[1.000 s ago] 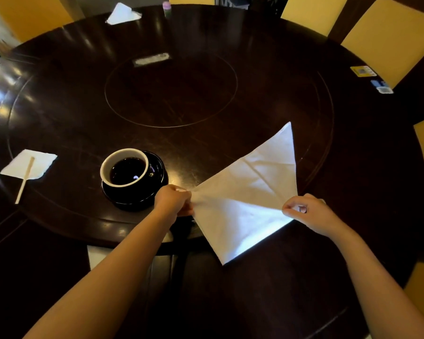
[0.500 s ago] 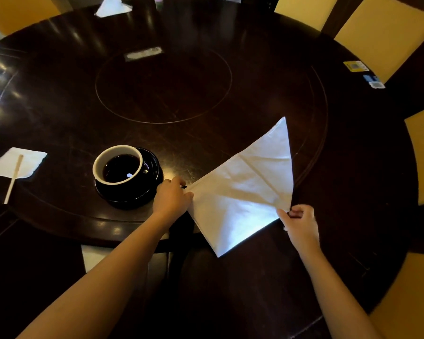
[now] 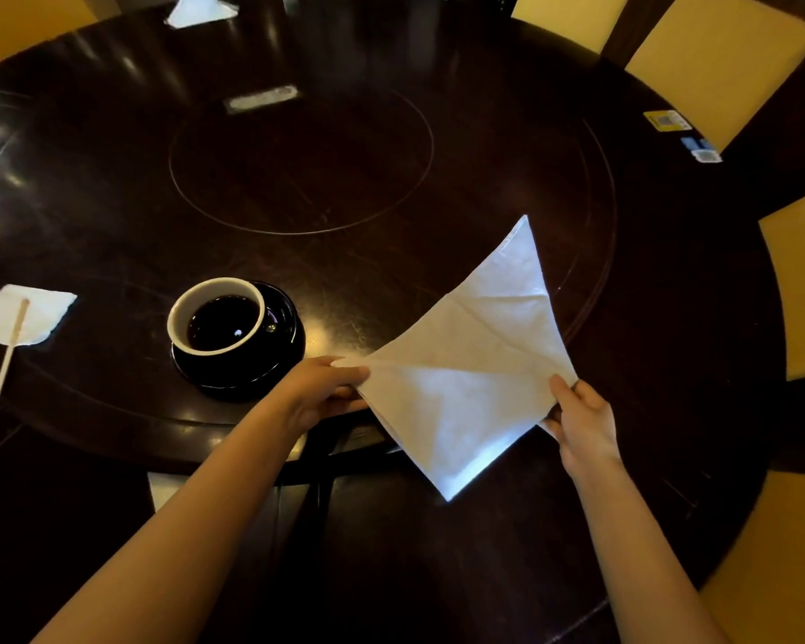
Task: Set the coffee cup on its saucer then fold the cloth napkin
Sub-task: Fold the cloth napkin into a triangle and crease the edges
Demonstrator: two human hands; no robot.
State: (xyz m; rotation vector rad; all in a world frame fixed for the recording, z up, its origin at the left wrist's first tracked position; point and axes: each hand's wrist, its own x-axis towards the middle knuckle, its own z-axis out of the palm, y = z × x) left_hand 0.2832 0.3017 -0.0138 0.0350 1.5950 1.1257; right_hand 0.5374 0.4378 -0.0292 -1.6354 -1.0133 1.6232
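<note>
The coffee cup sits on its dark saucer, a little toward the saucer's 9 o'clock side, so the first half of the task looks done and the cup is parked clear of the folding space. The white cloth napkin lies at about 3 o'clock from the cup, near the edge of the round dark counter, and hangs slightly past that edge at 6 o'clock. It reads as a kite-like shape with creases crossing its middle.

The left hand is closed on the napkin's 9 o'clock corner, pinning it just beside the saucer as an anchor. The right hand pinches the 4 o'clock edge, thumb on top, probably to keep the cloth taut and bring that side over for the next fold.

A paper napkin with a wooden stirrer lies well apart at 9 o'clock, untouched.
</note>
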